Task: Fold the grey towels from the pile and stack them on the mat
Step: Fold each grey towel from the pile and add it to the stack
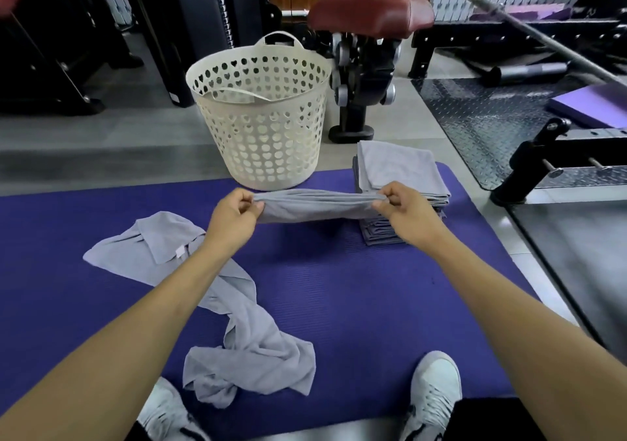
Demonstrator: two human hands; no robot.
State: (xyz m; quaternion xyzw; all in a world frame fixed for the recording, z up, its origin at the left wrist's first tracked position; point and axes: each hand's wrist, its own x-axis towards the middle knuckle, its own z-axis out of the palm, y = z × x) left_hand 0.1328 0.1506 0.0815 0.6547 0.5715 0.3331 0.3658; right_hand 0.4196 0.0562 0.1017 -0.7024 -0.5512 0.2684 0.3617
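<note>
A folded grey towel point(317, 205) hangs stretched between both hands above the purple mat point(356, 288). My left hand point(232, 218) pinches its left end and my right hand point(409, 215) pinches its right end. Just behind and to the right, a stack of folded grey towels point(400, 172) sits on the mat's far right corner. Loose, crumpled grey towels point(237, 322) lie on the mat to the left, under my left forearm, reaching toward my feet.
A cream plastic basket point(261, 118) with heart-shaped holes stands at the mat's far edge. Behind it is a gym machine with a dark red seat point(371, 13). Black benches and a steel bar lie to the right. My white shoes point(436, 393) rest on the mat's near edge.
</note>
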